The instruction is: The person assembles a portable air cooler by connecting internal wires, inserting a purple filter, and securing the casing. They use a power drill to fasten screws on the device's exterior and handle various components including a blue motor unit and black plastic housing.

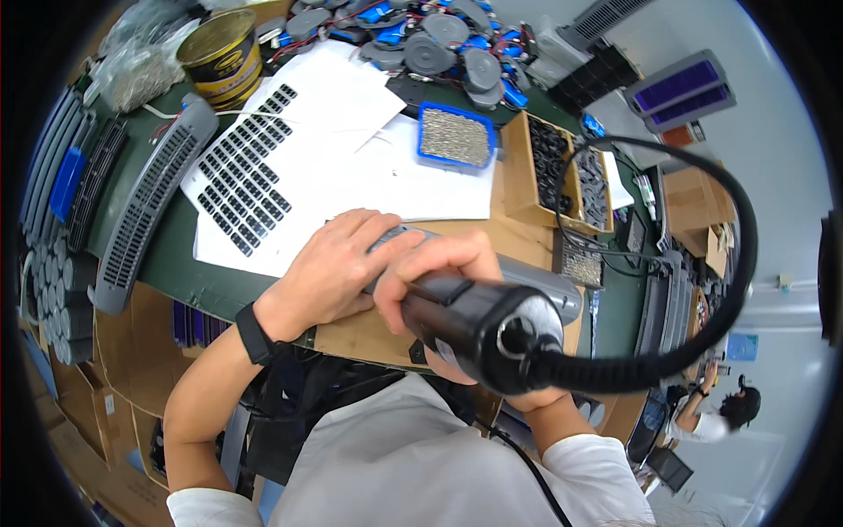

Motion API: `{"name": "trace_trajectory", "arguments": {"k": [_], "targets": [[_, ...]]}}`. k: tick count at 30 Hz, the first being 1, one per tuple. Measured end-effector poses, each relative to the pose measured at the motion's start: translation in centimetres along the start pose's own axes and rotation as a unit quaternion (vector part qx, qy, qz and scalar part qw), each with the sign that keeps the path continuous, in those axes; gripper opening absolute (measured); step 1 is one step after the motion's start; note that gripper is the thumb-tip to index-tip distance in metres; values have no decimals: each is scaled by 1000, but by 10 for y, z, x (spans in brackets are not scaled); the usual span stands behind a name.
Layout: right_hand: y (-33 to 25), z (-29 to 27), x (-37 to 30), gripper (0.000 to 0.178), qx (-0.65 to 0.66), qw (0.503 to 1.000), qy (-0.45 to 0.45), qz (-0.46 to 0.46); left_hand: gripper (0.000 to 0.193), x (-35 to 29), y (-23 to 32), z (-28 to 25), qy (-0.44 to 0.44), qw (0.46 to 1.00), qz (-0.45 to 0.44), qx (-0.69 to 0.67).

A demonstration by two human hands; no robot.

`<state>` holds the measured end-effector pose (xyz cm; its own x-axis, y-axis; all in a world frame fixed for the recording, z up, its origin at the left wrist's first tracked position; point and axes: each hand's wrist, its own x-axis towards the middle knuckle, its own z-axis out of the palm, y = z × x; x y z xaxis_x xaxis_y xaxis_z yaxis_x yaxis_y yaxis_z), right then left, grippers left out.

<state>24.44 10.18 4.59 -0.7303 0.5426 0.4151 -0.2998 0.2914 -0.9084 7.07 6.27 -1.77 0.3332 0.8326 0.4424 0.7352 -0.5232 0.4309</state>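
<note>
My right hand (445, 257) is wrapped round a black corded electric screwdriver (470, 327), whose thick cable (615, 373) curves up on the right. The tool's working end points away and is hidden behind its body and my fingers. Beneath it a long grey plastic housing (546, 283) lies across the cardboard mat (351, 338) near the table's front edge. My left hand (327, 263), with a black band at the wrist, grips the housing's left part, its fingers bent over it. Both hands are close together, and they cover much of the housing.
White sheets (338, 97) carry rows of small black pieces (246, 167). Beyond stand a blue tray of screws (455, 136), a divided box of black parts (518, 171) and a yellow-black tin (219, 61). A slotted grey cover (154, 206) lies left. Another person (716, 413) is at far right.
</note>
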Motion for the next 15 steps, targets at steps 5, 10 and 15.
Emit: {"name": "trace_trajectory", "arguments": {"k": [5,10,15], "targets": [[-36,-43,-9,86,137,964,152,-171,84,-2,8,-22,-65,997,-40,-14],[-57,-128,-63,90,44,941,293,-161,87,2,27,-35,-161,980,-65,100],[-42,-147,-78,87,90,929,349,-86,83,50,63,-2,-163,986,-12,40]]}}
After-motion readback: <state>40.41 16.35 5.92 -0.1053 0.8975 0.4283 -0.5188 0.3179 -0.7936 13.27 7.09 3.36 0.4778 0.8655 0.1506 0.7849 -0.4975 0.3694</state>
